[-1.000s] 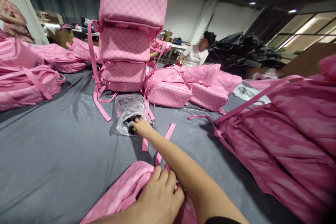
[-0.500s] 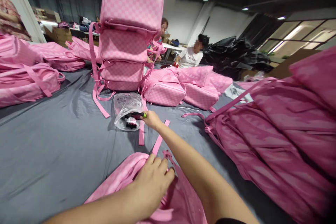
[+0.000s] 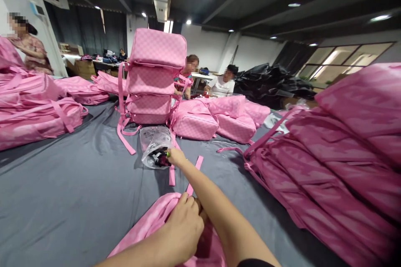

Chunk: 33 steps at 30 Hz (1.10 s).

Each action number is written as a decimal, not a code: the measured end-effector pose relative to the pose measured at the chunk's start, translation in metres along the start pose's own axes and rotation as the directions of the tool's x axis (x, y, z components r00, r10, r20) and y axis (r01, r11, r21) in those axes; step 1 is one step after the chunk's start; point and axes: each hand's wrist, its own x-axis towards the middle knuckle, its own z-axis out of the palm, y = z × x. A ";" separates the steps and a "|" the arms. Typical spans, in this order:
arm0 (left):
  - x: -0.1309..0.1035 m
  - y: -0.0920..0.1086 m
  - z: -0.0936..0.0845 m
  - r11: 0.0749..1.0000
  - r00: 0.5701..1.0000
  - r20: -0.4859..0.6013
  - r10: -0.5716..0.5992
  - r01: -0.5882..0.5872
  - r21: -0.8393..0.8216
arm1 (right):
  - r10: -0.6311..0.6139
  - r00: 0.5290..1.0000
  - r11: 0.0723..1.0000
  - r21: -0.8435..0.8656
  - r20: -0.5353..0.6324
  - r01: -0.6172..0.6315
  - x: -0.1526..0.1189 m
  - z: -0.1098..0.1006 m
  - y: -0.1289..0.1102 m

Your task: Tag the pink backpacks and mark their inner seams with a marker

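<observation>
At the bottom centre, my left hand [image 3: 186, 225] is closed on the top edge of a pink backpack [image 3: 140, 229] that lies on the table in front of me. My right arm crosses over beyond it. At the mouth of a clear plastic bag [image 3: 153, 137], my right hand [image 3: 177, 157] has its fingers closed around a small dark item with a lime-green end [image 3: 168, 154]; its exact kind is hard to make out. Dark and magenta pieces [image 3: 160, 157] show inside the bag. A pink strap [image 3: 194, 175] sticks up from the backpack.
Behind the bag rises a stack of pink checkered backpacks [image 3: 153, 79], with more checkered backpacks [image 3: 196, 123] beside it. Camouflage-patterned pink backpacks [image 3: 328, 162] are piled high at right, others [image 3: 40, 112] at left. Grey cloth [image 3: 78, 200] covers the table. Several people are farther back.
The view has tipped upward, showing more ceiling. My right hand stays at the bag's mouth, and the dark item's end sits closer against the pieces. My left hand keeps hold of the backpack.
</observation>
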 end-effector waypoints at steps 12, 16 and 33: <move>0.004 -0.005 0.006 0.998 0.999 0.048 -0.013 0.015 -0.053 | -0.082 0.996 0.991 0.108 -0.040 0.085 0.016 0.007 0.004; 0.005 -0.006 0.004 0.995 0.999 0.017 -0.033 0.034 -0.097 | -0.050 0.990 0.975 0.206 -0.135 0.078 -0.003 -0.012 0.007; -0.046 -0.010 -0.058 0.808 0.862 0.256 -0.438 0.502 -0.308 | 0.358 0.868 0.551 0.829 -0.342 0.099 -0.299 -0.038 0.045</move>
